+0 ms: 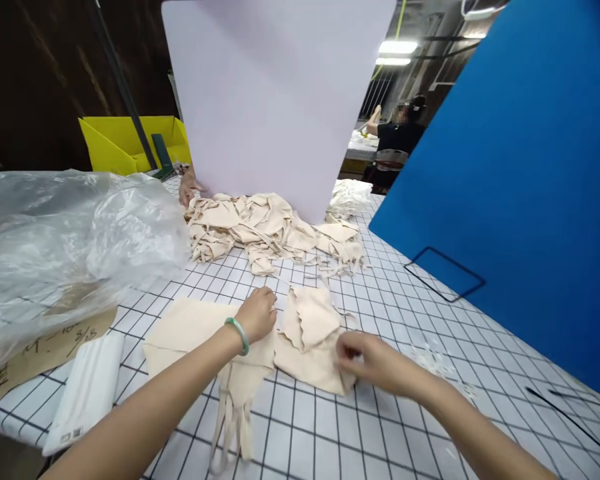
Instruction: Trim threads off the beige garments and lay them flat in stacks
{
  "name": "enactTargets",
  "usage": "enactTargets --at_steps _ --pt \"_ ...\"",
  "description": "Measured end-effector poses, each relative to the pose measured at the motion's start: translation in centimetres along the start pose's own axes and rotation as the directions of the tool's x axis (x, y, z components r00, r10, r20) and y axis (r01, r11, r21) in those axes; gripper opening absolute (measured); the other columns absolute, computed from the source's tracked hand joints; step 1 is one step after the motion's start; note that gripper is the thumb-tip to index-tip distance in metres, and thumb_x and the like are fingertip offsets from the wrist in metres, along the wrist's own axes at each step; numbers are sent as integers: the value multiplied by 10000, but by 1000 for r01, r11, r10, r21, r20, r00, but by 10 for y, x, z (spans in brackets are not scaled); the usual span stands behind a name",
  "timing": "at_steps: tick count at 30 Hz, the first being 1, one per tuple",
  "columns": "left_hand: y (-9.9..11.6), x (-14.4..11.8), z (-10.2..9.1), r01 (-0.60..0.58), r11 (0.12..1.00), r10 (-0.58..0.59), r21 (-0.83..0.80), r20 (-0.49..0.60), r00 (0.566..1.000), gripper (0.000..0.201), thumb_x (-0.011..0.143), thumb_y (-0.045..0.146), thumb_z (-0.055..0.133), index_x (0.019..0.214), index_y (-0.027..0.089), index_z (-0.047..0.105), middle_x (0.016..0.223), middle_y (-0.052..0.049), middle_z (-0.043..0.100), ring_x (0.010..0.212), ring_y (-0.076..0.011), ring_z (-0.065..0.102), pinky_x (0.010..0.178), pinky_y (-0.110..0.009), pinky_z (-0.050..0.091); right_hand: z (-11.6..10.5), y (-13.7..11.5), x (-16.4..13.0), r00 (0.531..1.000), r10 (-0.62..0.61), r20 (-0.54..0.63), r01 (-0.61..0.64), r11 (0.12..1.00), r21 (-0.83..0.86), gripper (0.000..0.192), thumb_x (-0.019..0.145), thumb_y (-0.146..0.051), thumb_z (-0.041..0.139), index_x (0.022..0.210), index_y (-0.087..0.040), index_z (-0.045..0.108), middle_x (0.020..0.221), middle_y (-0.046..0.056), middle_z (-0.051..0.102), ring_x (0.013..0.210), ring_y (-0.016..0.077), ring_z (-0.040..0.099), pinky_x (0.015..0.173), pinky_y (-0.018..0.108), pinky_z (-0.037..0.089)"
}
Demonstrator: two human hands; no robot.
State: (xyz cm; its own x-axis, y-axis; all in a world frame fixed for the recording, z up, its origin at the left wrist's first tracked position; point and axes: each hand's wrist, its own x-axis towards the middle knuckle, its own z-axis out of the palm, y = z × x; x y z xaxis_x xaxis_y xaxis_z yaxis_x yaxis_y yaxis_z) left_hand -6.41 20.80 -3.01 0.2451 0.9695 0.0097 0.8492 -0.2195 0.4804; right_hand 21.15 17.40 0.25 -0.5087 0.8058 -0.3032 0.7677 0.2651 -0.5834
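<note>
At the centre of the frame a beige fabric panel [307, 369] lies on the grid-patterned worktop [300, 433], a wavy-edged flap [317, 313] folded over it. Just left of it, the left hand [259, 317], with a green bangle [241, 331] at its wrist, has its fingers bent downward; whether they pinch any cloth is hidden. Right of centre, the right hand [363, 357] curls its fingers at the panel's right edge, a gap showing beside the thumb; blur leaves it unclear whether they grip that edge. To handle this well, I would anchor lightly with the left fingers and ease the edge rightward, smoothing rather than tugging, since such thin cloth probably stretches. Best keep the loose straps [245, 433] at lower centre from getting caught underneath, and the beige fabric heap [270, 220] at upper centre apart, to avoid tangles
</note>
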Motion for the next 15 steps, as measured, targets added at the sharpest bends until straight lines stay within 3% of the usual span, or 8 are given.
enactTargets --at_steps 3,5,7,10,13,15 --pt "24 0 10 43 999 -43 -1 14 999 213 842 340 599 924 155 667 1063 -138 624 1107 -324 540 982 -457 448 4 12 3 940 58 -337 -70 997 -25 133 886 -339 496 862 -229 567 913 57 639 845 223 602 721 359 478" --pt "39 0 19 82 995 -81 -60 25 996 334 703 479 741 797 172 650 985 -126 626 1095 -367 526 970 -513 428 15 20 10 894 5 -448 -34 998 -56 182 874 -329 530 1018 -226 570 1054 78 633 989 248 597 835 398 488" --pt "53 -1 26 90 984 -84 -151 47 995 335 583 413 832 658 178 606 903 -107 631 1091 -383 524 985 -538 398 30 24 14 884 -57 -463 27 997 -72 327 854 -294 567 1171 -220 536 1194 96 603 1130 263 557 955 428 462" --pt "70 0 27 56 954 -37 -295 69 997 198 692 266 738 616 167 584 836 -85 644 1024 -321 579 957 -485 436 44 27 7 866 -69 -495 44 997 -62 380 858 -235 537 1236 -203 512 1287 111 568 1210 263 517 1041 442 420" --pt "87 6 10 41 883 -7 -468 75 997 212 904 275 493 851 138 646 874 -86 682 896 -235 649 832 -399 528 42 21 -7 854 25 -519 12 998 68 391 868 -330 559 1240 -218 519 1318 110 553 1254 271 498 1060 449 410" --pt "102 8 -8 20 777 25 -629 62 998 341 983 276 343 1025 105 636 965 -118 701 913 -214 673 815 -368 553 34 8 -16 857 110 -504 -11 981 196 617 806 -475 649 1345 -249 451 1396 117 503 1306 301 460 1057 478 412"
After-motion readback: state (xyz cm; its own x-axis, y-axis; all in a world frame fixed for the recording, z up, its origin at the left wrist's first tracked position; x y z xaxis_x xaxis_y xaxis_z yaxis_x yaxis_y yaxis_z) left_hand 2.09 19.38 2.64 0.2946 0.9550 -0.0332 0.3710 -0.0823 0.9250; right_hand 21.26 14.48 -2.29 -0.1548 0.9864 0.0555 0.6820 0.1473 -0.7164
